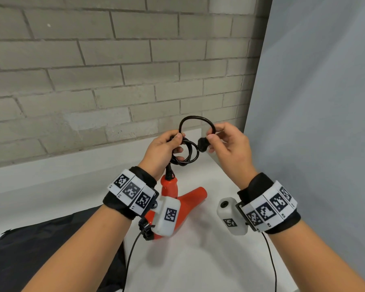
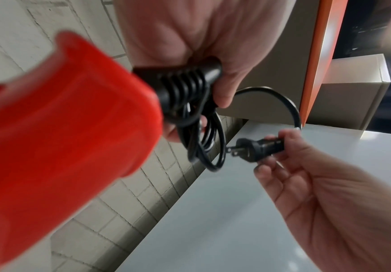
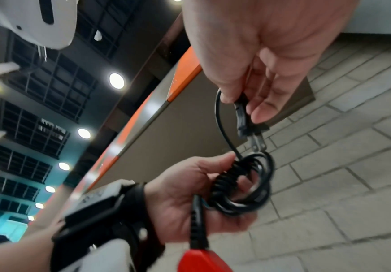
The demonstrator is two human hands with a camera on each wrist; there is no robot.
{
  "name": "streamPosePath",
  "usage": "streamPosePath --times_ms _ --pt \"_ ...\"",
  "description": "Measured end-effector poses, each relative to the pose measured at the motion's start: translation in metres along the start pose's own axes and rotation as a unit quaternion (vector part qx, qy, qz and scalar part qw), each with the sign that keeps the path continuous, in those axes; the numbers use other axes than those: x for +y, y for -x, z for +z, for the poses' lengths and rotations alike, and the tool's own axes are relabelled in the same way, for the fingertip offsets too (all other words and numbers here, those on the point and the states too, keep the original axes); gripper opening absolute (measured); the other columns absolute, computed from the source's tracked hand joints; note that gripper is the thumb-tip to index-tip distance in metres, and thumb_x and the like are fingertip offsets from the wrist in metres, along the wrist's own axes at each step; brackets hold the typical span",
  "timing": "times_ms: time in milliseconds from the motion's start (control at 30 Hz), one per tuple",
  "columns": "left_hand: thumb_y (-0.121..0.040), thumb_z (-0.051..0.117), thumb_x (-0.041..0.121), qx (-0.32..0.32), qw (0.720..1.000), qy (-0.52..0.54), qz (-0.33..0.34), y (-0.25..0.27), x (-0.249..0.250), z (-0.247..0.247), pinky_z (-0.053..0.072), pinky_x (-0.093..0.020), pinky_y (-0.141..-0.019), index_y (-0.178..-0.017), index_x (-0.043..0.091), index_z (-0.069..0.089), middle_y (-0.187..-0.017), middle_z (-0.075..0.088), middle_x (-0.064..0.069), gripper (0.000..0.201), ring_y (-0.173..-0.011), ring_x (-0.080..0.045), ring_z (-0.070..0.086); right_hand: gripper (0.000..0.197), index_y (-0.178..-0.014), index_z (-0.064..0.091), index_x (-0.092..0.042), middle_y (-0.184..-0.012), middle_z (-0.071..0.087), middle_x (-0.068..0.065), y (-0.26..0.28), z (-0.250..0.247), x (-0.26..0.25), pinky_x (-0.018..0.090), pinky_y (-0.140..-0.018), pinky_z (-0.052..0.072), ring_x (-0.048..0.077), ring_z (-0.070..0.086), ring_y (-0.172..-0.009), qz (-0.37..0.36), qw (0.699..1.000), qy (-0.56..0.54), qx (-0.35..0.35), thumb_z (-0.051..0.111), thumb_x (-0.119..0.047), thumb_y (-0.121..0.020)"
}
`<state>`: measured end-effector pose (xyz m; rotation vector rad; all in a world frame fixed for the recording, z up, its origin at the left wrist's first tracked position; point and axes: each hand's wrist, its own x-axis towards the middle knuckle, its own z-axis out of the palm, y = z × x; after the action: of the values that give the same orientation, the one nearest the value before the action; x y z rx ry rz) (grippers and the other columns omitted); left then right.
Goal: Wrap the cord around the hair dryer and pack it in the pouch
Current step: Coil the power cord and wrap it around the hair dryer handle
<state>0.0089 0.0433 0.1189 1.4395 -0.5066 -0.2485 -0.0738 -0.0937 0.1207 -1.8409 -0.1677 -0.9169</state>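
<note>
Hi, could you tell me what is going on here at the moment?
A person is tidying a red hair dryer's cord. The left hand grips the coiled loops just above the dryer's handle, and the dryer hangs below it over the white table. The right hand pinches the plug beside the coil. The black pouch lies on the left, not yet used.

— Position of the hair dryer (image 1: 185, 199)?
— Hanging above the table (image 1: 209, 260), below the left hand (image 1: 162, 150), between the two wrists.
— The cord (image 1: 188, 152)?
— Coiled in the left hand; one loop arches over to the right hand (image 1: 230, 148), which holds the plug (image 2: 255, 149) just right of the coil.
— The pouch (image 1: 51, 249)?
— On the table's left, under the left forearm. Wall (image 1: 93, 70) behind.
</note>
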Motion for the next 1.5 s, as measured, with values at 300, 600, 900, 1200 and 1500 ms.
streamPosePath --times_ms 300,600,900,1200,1500 --pt "-0.094 0.042 0.023 -0.009 1.000 -0.015 0.000 -0.003 -0.004 0.003 0.036 -0.025 -0.064 -0.084 0.024 0.062 -0.074 0.061 0.008 0.022 -0.068 -0.010 0.049 0.018 -0.075 0.055 -0.017 -0.075 0.055 -0.007 0.007 0.022 -0.001 0.019 -0.064 0.051 0.002 0.054 -0.067 0.010 1.000 0.017 -0.009 0.064 -0.002 -0.080" --pt "-0.095 0.038 0.023 -0.133 0.991 -0.009 -0.009 0.011 0.000 0.012 0.042 -0.014 -0.060 -0.096 0.018 0.063 -0.067 0.060 0.011 0.025 -0.061 -0.003 0.049 0.030 -0.096 0.046 -0.010 -0.093 0.040 -0.002 0.015 0.038 0.026 0.018 -0.073 0.040 0.013 0.045 -0.083 -0.035 0.983 0.170 0.055 0.054 0.008 -0.074" --pt "-0.097 0.034 0.020 -0.121 0.988 0.092 -0.029 0.006 0.001 0.002 0.037 -0.024 -0.061 -0.098 0.022 0.059 -0.075 0.050 -0.001 0.025 -0.043 -0.005 0.035 0.032 -0.114 0.048 -0.015 -0.072 0.051 -0.011 0.015 0.017 0.042 0.023 -0.063 0.044 0.006 0.049 -0.062 0.066 0.986 0.035 -0.152 0.052 -0.029 -0.085" --pt "-0.085 0.057 0.012 -0.072 0.997 0.005 -0.004 0.005 0.002 0.004 0.041 -0.016 -0.051 -0.081 0.019 0.061 -0.065 0.053 0.009 0.009 -0.037 -0.003 0.038 0.020 -0.085 0.066 -0.011 -0.059 0.049 -0.007 0.015 0.005 0.056 0.015 -0.054 0.032 0.002 0.044 -0.052 0.092 0.976 0.154 -0.119 0.048 -0.015 -0.093" --pt "-0.086 0.055 0.014 -0.090 0.996 0.008 -0.022 0.011 0.003 0.008 0.040 -0.016 -0.053 -0.083 0.019 0.061 -0.076 0.052 0.000 0.008 -0.037 -0.002 0.036 0.019 -0.093 0.068 -0.009 -0.094 0.068 0.009 -0.016 -0.011 0.038 0.051 -0.086 0.046 0.026 0.059 -0.091 0.034 0.966 0.255 0.030 0.054 -0.022 -0.089"
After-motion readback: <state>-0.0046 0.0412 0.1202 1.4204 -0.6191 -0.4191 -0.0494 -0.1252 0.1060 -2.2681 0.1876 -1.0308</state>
